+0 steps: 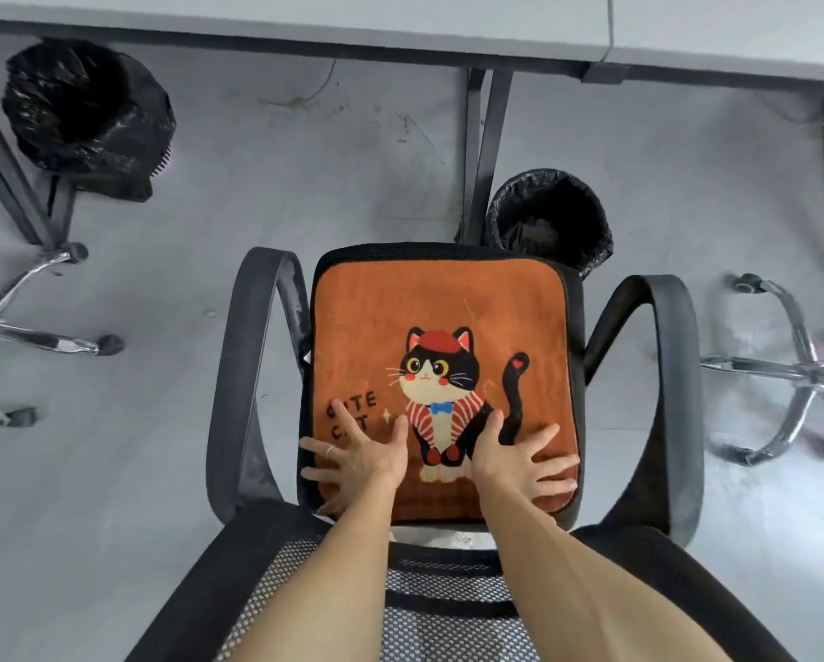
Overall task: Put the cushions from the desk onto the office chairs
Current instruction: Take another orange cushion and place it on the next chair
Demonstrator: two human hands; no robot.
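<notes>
Now, cushion: orange, cat print; lies flat on the chair seat, between the two armrests, covering nearly all of it
Left hand: fingers spread, palm down, pressing the cushion's near left corner
Right hand: fingers spread likewise, flat on the near right corner; neither hand grips anything
Key relation: cushion lies straight ahead of both hands, its far edge toward the desk; roughly square, so no long axis; both hands equally near, reaching over the backrest
Judged step: pressing the cushion into place; placement looks done; no other cushion in view
</notes>
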